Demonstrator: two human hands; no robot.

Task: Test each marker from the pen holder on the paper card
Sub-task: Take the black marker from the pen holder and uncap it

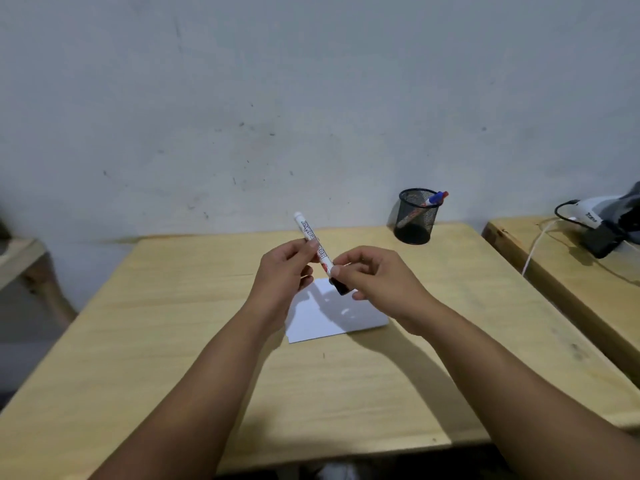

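Note:
I hold a white marker point(309, 233) with printed lettering slantwise above the table. My left hand point(282, 271) grips its barrel near the middle. My right hand point(374, 275) pinches the lower end, where a black cap point(341, 287) sits. Below both hands lies a white paper card point(332, 317), partly shadowed and partly hidden by my hands. A black mesh pen holder point(417, 216) stands at the far right of the table. In it leans another marker point(434, 199) with a blue and red tip.
The wooden table point(173, 341) stands against a grey wall. A second wooden table point(561, 271) on the right carries a white and black device point(602, 223) with a white cable. A wooden stool edge point(20, 258) shows at the left.

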